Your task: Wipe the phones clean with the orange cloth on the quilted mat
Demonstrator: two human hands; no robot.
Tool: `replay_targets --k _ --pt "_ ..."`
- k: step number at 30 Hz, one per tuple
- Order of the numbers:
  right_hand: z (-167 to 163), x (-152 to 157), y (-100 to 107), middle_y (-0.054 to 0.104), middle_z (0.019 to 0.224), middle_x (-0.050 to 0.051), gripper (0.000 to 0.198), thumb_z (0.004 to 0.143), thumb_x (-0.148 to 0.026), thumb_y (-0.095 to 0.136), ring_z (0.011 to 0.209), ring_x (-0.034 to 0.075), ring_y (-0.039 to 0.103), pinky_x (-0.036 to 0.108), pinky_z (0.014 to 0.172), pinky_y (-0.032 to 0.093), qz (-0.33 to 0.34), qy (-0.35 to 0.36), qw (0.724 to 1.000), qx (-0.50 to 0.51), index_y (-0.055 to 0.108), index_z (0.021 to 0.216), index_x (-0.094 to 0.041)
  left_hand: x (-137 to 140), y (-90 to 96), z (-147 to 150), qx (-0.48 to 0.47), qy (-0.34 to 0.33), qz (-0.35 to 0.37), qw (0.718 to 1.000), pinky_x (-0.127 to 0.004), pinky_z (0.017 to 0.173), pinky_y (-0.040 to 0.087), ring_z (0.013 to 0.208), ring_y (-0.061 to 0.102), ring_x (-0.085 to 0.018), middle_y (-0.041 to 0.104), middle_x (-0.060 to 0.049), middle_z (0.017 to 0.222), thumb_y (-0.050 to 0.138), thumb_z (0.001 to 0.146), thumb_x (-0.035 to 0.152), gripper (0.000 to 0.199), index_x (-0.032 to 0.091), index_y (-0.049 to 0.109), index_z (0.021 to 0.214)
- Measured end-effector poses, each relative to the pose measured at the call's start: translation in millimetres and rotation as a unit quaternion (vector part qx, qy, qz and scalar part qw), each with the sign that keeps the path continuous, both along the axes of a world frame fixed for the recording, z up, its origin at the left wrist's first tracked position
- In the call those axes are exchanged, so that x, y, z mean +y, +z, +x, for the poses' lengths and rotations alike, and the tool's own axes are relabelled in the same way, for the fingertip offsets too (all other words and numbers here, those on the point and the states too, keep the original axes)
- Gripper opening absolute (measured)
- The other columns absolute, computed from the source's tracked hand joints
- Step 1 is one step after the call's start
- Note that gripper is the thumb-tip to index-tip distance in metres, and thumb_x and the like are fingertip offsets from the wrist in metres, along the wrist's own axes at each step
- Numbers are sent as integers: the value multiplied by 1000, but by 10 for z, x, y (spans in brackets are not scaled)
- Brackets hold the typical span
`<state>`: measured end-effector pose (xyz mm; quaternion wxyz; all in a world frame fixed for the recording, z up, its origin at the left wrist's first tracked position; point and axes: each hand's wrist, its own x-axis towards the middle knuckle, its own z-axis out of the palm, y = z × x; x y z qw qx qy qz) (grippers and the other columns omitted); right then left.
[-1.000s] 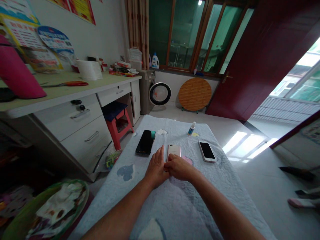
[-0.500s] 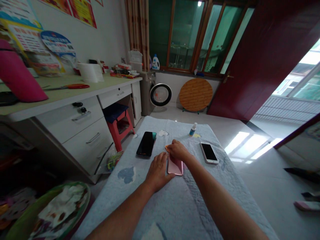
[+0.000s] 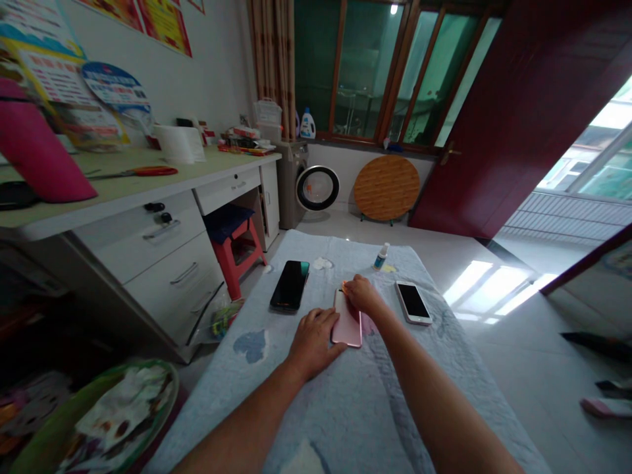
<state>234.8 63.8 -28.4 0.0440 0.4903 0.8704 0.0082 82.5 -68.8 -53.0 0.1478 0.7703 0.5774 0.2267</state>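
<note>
A pink smartphone (image 3: 348,328) lies back up on the cloth-covered table (image 3: 345,408). My left hand (image 3: 314,343) steadies it, fingers along its left edge and thumb at the bottom corner. Pinched in my right hand (image 3: 363,295) is a small orange cloth (image 3: 345,286), pressed at the phone's upper right corner; most of the cloth is hidden by the fingers. To the left lies a black smartphone (image 3: 290,285), screen up. On the right is a white smartphone (image 3: 413,303) with a dark screen. A small spray bottle (image 3: 380,257) stands upright behind my right hand.
A desk (image 3: 162,247) with drawers runs along the left, with a red stool (image 3: 241,257) by it. At lower left sits a green-rimmed basin (image 3: 170,388) holding crumpled tissues. Beyond the table are a washing machine (image 3: 291,187) with its door ajar and a round wooden board (image 3: 387,187).
My right hand has moved right with the orange cloth, from the phone's top left to its top right, uncovering more of its back. The left hand's fingers have drawn slightly toward me.
</note>
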Motion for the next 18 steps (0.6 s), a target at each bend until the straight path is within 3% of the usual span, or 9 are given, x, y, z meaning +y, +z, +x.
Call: replay_targets --k 10,18 --pt "293 -268 -122 66 96 13 30 95 -18 39 95 21 57 27 81 39 8 -73 995 75 68 97 -13 19 -52 -2 -12 -3 11 1000 -45 105 34 124 43 -30 54 -5 137 69 75 43 61 24 53 130" --pt "338 -764 -110 65 92 9 24 93 -21 42 87 16 58 23 75 38 -25 -119 984 131 65 95 -14 29 -59 -3 -15 -3 11 1000 -45 104 35 123 44 -30 54 -4 138 70 74 44 60 26 53 129"
